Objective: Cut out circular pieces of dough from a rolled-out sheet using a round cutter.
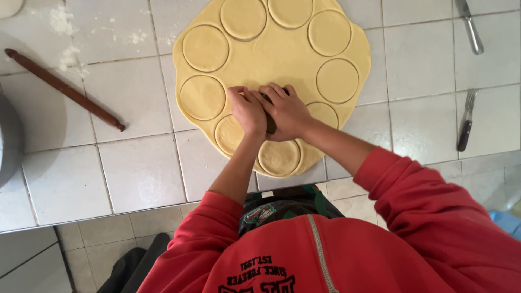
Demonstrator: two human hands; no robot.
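Observation:
A flat sheet of pale yellow dough (282, 54) lies on the white tiled counter, with several round discs cut into it around its edge. Both of my hands press down together on a dark round cutter (269, 120) near the dough's middle. My left hand (247, 111) covers its left side and my right hand (287, 111) its right side. Most of the cutter is hidden under my fingers. My red sleeves reach in from below.
A brown wooden rolling pin (65, 89) lies at the left, with flour dust behind it. A grey pot edge (8, 141) sits at the far left. A fork (465, 122) and a knife (470, 27) lie at the right. The counter's front edge (108, 214) runs near my body.

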